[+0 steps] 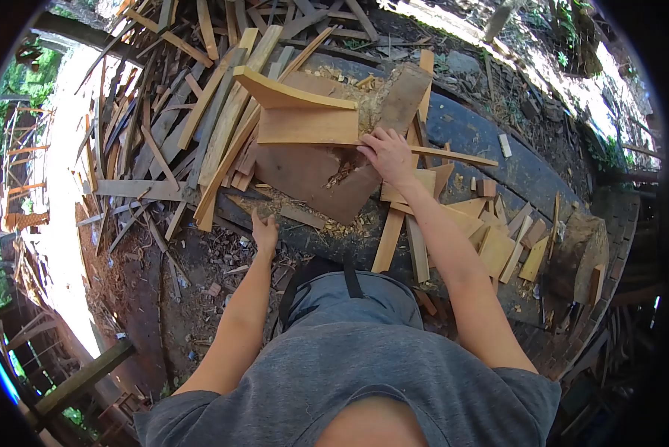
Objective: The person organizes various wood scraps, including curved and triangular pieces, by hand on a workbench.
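My right hand [389,155] is at the right end of a light wooden board [308,126], its fingers bent over the corner. A second, curved yellowish board [293,94] stands along the far side of that board. Under them lies a broad brown wooden block [305,175] with a rough, splintered hollow. A thin wooden strip [454,155] sticks out to the right past my right hand. My left hand [264,229] hangs low near the block's front left, with finger and thumb apart and nothing visible between them. Wood chips [349,228] lie around the block.
A large heap of wooden strips [200,104] rises at the left and back. Several offcuts [495,249] are piled at the right on a dark surface [465,123]. At the far right stands a stump-like wooden block [582,249]. Scraps litter the ground [208,261].
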{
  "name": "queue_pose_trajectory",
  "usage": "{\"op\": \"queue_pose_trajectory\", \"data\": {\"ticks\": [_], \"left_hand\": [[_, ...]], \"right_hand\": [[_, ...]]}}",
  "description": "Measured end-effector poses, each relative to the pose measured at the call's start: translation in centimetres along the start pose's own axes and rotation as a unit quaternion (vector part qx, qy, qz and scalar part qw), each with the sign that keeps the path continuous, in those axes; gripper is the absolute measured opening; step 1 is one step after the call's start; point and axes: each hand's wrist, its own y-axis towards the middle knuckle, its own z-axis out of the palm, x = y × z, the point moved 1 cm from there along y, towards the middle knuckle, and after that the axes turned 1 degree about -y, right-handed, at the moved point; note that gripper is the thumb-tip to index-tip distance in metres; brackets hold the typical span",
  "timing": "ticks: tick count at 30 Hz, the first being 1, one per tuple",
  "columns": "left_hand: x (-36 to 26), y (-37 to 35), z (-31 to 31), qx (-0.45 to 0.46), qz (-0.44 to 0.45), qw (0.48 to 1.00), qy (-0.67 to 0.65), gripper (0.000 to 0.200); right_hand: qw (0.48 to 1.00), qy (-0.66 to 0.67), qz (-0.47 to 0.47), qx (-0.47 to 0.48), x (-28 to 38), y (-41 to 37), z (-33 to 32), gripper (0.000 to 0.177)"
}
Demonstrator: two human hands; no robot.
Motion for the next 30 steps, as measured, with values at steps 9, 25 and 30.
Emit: {"op": "queue_pose_trajectory", "data": {"ticks": [9,25,30], "left_hand": [[4.6,-2.9,-3.0,-0.045,-0.119,0.991,-0.028,0.058],[-4.9,-4.6,0.1,0.015,0.048,0.993,-0.109,0.042],[-7.7,-8.5,0.1,0.095,0.034,0.985,-0.142,0.044]], "right_hand": [[1.0,0.019,0.002,0.01,0.4,0.3,-0.1,0.016],[0.999,0.006,-0.005,0.033,0.7,-0.2,-0.3,0.017],[0.997,0.0,-0.064,0.042,1.4,-2.3,-1.7,0.017]]}}
